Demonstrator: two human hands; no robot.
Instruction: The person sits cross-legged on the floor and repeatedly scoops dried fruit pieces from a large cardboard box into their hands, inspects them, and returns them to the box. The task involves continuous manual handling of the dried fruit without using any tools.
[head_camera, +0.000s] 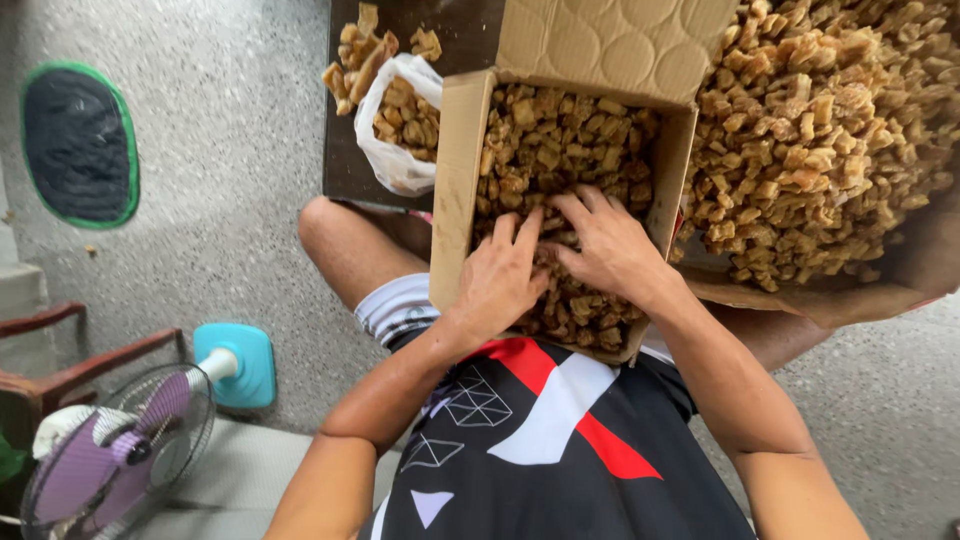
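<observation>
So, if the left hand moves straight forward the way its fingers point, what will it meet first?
Probably more golden-brown fried pieces filling the open cardboard box: the left hand already rests on them. Beyond, the box's far flap; depth is unclear.

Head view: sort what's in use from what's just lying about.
In use: left hand and right hand, both pressed into the brown fried pieces inside the cardboard box.

Lying about: big heap, white bag, fan, oval mat.
</observation>
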